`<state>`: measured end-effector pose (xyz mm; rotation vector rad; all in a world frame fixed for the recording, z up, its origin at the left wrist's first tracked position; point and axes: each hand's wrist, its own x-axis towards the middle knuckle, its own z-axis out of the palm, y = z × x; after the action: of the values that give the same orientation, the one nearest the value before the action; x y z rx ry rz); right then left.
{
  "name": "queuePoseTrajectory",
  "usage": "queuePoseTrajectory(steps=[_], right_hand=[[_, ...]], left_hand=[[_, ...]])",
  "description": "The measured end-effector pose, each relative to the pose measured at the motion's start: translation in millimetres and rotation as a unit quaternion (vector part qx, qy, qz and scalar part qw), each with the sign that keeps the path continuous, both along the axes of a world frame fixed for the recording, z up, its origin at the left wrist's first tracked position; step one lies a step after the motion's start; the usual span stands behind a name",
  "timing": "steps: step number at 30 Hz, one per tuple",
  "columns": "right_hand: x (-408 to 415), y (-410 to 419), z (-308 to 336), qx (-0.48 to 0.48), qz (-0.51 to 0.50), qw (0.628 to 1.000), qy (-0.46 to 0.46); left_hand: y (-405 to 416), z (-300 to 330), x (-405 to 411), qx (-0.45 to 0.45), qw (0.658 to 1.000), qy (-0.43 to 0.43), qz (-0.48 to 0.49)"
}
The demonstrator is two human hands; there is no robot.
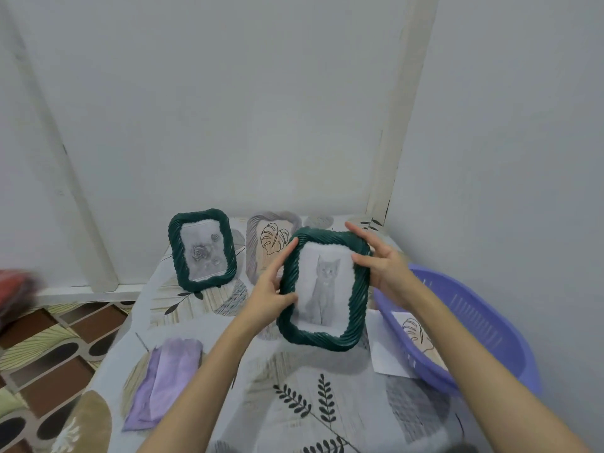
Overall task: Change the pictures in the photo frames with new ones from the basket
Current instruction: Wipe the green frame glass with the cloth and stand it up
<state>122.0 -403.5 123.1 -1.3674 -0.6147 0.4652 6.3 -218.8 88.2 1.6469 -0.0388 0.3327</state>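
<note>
No brand, label or writing readable anywhere in view.

Dark green twisted-rope photo frame with a grey cat picture [325, 289]: held up off the table, tilted slightly, front toward the camera. Left hand [273, 294] grasps its left edge, thumb on the front, fingers running up the side. Right hand [380, 261] grips the upper right corner, thumb over the front rim, fingers extended behind and above.

Second dark green rope frame with a grey rose picture [202, 250]: standing upright at the back left of the table, apart from the held one. Pale lilac rope frame with a leaf line drawing [269, 238]: standing between them at the back, its right and lower parts hidden behind the held frame and left hand.

Lilac perforated plastic basket [474, 322]: right edge of the table, near the wall; a leaf print sheet [416, 333] lies inside, partly covered by the right forearm. White paper sheet [385, 351] lies just beside the basket.

Folded lilac cloth [166, 374]: front left, on the leaf-patterned tablecloth [294, 403]. Blurred red object [16, 289] at far left.
</note>
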Motion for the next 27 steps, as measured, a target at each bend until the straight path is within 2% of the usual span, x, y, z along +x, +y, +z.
queuePoseTrajectory(steps=[6, 13, 16, 21, 27], right_hand=[[73.2, 6.7, 6.3, 0.034, -0.033, 0.998, 0.033], [142.7, 5.7, -23.8, 0.015, -0.087, 0.996, 0.035], [163.1, 3.3, -38.8, 0.015, -0.112, 0.993, 0.047], [183.1, 1.3, -58.1, 0.001, -0.126, 0.990, 0.055], [189.8, 9.2, -57.4, -0.041, -0.118, 0.991, 0.045]], left_hand=[[11.2, -7.2, 92.2, 0.055, 0.998, -0.008, 0.019], [11.9, -67.7, 159.3, 0.048, 0.993, 0.104, 0.027], [8.6, -84.8, 181.0, 0.042, 0.993, 0.106, 0.039], [6.0, -99.6, 200.1, 0.095, 0.989, 0.100, 0.057], [11.3, -110.3, 208.5, 0.110, 0.987, 0.077, 0.086]])
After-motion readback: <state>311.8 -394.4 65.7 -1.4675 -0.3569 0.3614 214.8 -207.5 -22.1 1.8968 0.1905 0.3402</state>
